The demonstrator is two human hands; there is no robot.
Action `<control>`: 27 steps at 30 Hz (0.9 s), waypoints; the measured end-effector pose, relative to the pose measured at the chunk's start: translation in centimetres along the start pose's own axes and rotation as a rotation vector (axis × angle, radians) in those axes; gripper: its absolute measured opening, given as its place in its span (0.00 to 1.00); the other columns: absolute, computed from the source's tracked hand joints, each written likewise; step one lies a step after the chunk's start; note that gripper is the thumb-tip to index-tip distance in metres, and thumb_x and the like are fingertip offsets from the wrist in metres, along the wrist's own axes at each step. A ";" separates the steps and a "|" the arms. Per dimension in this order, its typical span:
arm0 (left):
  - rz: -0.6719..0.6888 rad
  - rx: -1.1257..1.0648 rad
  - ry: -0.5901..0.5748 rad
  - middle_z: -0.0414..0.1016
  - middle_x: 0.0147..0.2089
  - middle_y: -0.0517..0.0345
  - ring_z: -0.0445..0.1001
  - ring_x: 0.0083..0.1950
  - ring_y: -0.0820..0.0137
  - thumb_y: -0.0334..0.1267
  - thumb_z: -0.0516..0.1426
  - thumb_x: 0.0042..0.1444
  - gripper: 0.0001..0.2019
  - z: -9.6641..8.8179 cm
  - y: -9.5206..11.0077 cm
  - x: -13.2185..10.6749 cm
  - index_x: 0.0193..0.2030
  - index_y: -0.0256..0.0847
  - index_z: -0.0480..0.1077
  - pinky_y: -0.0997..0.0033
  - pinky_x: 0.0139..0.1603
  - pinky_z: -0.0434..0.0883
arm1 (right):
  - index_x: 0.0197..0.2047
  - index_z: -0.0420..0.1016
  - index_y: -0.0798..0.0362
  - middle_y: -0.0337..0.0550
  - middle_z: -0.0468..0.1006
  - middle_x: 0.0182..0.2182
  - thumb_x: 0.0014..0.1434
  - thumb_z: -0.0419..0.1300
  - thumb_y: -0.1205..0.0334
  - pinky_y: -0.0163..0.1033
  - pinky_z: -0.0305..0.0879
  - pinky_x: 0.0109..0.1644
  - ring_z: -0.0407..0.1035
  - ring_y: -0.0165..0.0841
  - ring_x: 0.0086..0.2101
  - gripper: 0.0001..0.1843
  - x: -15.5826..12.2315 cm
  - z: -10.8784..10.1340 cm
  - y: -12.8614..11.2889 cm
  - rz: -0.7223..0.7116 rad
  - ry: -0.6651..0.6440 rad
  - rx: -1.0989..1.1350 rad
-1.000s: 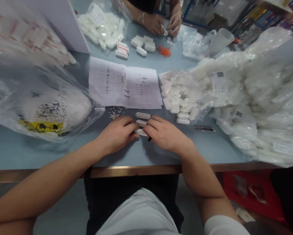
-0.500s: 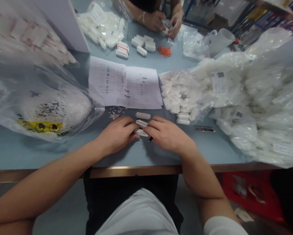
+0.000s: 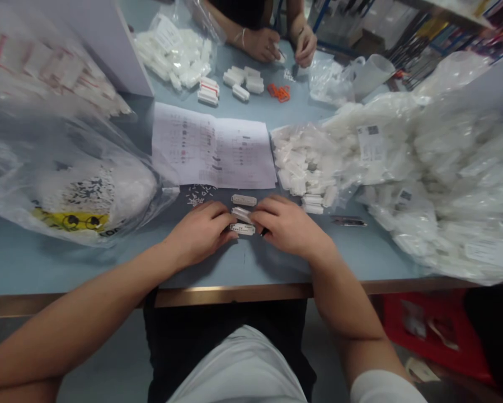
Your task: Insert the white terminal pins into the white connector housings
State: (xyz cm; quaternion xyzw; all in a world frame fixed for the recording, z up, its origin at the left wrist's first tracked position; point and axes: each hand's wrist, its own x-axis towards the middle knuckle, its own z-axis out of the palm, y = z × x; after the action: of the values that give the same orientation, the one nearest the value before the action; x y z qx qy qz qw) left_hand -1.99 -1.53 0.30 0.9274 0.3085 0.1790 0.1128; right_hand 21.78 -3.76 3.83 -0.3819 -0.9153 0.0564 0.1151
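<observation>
My left hand [image 3: 201, 232] and my right hand [image 3: 288, 226] lie close together on the pale blue table, fingers curled inward. Between them sit several white plastic connectors. The top one [image 3: 243, 200] lies free, the middle one [image 3: 241, 214] is tilted under my left fingertips, and the lowest [image 3: 241, 228] lies just below. A small black-tipped tool [image 3: 263, 232] pokes out from under my right fingers. Tiny white pins [image 3: 196, 197] are scattered left of the connectors, below a printed sheet [image 3: 213, 148].
Large plastic bags of white parts [image 3: 444, 179] [image 3: 62, 179] crowd both sides. A co-worker's hands [image 3: 282, 47] work at the far side near orange clips [image 3: 280, 92]. A steel blade [image 3: 348, 221] lies right of my hands. A red crate [image 3: 436, 330] sits below the table edge.
The middle connector has tilted further and shifted slightly toward me. The black tip has moved up and right with my right hand. The view has shifted slightly.
</observation>
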 end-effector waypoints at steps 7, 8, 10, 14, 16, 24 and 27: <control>-0.036 -0.021 0.077 0.77 0.41 0.49 0.75 0.43 0.62 0.42 0.54 0.67 0.13 -0.6 0.0 0.1 0.41 0.38 0.78 0.61 0.47 0.73 | 0.43 0.79 0.53 0.46 0.77 0.38 0.65 0.57 0.69 0.40 0.64 0.47 0.68 0.38 0.43 0.09 0.2 0.5 1.0 0.173 -0.060 0.061; -0.051 -0.021 0.097 0.77 0.41 0.49 0.75 0.43 0.62 0.40 0.53 0.67 0.13 -0.7 0.0 0.1 0.42 0.38 0.78 0.62 0.47 0.73 | 0.43 0.79 0.53 0.46 0.77 0.38 0.64 0.58 0.70 0.40 0.64 0.47 0.68 0.37 0.43 0.09 0.3 0.5 0.9 0.179 -0.082 0.072; -0.073 -0.026 0.130 0.77 0.43 0.47 0.76 0.45 0.62 0.38 0.52 0.67 0.13 -0.6 -0.2 0.1 0.45 0.37 0.78 0.62 0.49 0.74 | 0.43 0.79 0.54 0.46 0.78 0.38 0.64 0.57 0.71 0.40 0.64 0.47 0.69 0.38 0.42 0.10 0.4 0.6 0.9 0.196 -0.116 0.076; -0.060 -0.040 0.103 0.79 0.48 0.49 0.76 0.48 0.61 0.36 0.52 0.67 0.13 -0.1 -0.8 0.2 0.51 0.40 0.77 0.60 0.53 0.73 | 0.44 0.79 0.56 0.47 0.78 0.37 0.64 0.56 0.72 0.41 0.63 0.47 0.69 0.39 0.42 0.10 0.5 0.7 0.9 0.207 -0.141 0.066; -0.067 -0.040 0.093 0.80 0.47 0.49 0.76 0.48 0.61 0.35 0.53 0.67 0.13 0.2 -1.0 0.3 0.50 0.40 0.77 0.59 0.53 0.73 | 0.45 0.78 0.55 0.47 0.78 0.38 0.64 0.56 0.71 0.41 0.63 0.47 0.69 0.39 0.43 0.10 0.4 0.8 1.0 0.217 -0.124 0.067; -0.115 -0.055 0.049 0.79 0.51 0.52 0.75 0.50 0.61 0.34 0.56 0.64 0.09 0.4 -1.2 0.7 0.48 0.42 0.76 0.61 0.53 0.72 | 0.39 0.78 0.54 0.46 0.78 0.35 0.61 0.57 0.72 0.41 0.62 0.46 0.69 0.39 0.42 0.08 0.6 0.9 1.5 0.246 -0.131 0.093; -0.106 -0.015 0.031 0.80 0.48 0.52 0.75 0.48 0.60 0.36 0.56 0.64 0.08 0.4 -1.3 0.9 0.47 0.43 0.75 0.59 0.53 0.72 | 0.39 0.78 0.54 0.47 0.78 0.36 0.63 0.58 0.69 0.40 0.62 0.46 0.70 0.38 0.42 0.07 0.6 0.5 1.5 0.268 -0.082 0.137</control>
State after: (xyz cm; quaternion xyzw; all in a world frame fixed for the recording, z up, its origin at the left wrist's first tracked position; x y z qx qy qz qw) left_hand -1.87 0.02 -0.30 0.9059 0.3576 0.1897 0.1245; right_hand 22.27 -2.34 3.17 -0.4893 -0.8540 0.1491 0.0950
